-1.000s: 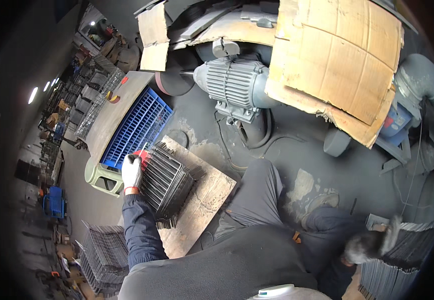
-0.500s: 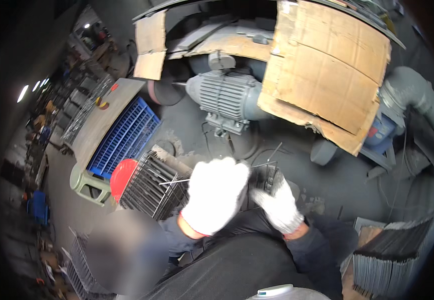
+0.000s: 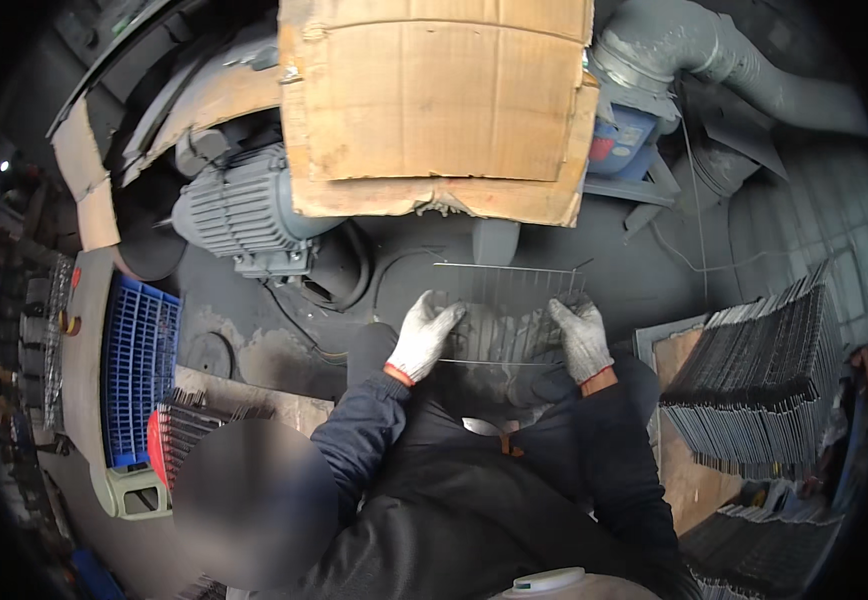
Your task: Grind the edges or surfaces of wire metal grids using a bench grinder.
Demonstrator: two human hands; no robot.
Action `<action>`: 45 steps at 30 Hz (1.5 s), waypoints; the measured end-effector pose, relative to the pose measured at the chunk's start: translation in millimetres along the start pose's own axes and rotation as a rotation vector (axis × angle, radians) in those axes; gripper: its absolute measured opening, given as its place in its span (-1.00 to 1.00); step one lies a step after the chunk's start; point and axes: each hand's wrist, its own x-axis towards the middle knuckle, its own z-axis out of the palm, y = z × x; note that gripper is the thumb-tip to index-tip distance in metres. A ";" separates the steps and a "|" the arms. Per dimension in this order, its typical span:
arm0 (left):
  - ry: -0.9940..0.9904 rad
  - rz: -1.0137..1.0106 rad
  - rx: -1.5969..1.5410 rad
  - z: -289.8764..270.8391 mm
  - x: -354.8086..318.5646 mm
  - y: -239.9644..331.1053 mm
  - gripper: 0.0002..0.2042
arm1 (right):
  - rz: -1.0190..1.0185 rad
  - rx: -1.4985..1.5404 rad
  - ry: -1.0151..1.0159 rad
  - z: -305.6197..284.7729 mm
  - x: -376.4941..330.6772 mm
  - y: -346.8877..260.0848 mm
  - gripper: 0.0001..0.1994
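Observation:
In front of my lap, a thin rectangular wire rack point(image 3: 509, 267) spans the space between both hands, its inner wires faint against the dark floor. My left hand point(image 3: 426, 335), in a white knit glove with a red cuff, is closed on its left side, thumb toward the middle. Gloved the same way, my right hand point(image 3: 582, 340) grips the opposite side. To the right stands a dense stack of dark wire racks point(image 3: 754, 370), upright side by side on a board point(image 3: 676, 375).
Ahead, cardboard point(image 3: 434, 100) covers a machine beside a grey motor point(image 3: 244, 205). A large duct point(image 3: 674, 40) runs at far right. A blue plastic crate point(image 3: 142, 370), a green stool point(image 3: 134, 497) and more wire racks point(image 3: 199, 440) stand at left. A blurred round patch hides the lower left.
The view has swung to the right, bringing the right-hand stack further in. My hands have moved apart, and the wire rack now lies spread between them, more face-on.

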 end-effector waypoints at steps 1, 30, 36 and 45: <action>-0.044 -0.060 -0.026 8.2 9.1 -6.3 -0.60 | -0.015 0.035 0.013 -8.7 2.7 -7.7 -0.80; 0.039 -0.045 0.176 -43.3 -0.3 11.0 -0.74 | 0.027 -0.191 -0.001 59.9 3.1 1.1 -0.76; -0.037 0.023 0.150 17.7 24.3 -33.3 -0.74 | 0.067 -0.214 0.188 7.4 -4.5 -41.7 -0.81; 0.123 -0.240 0.117 -60.9 -3.7 38.5 -0.81 | 0.257 -0.205 -0.060 52.1 8.3 13.1 -0.78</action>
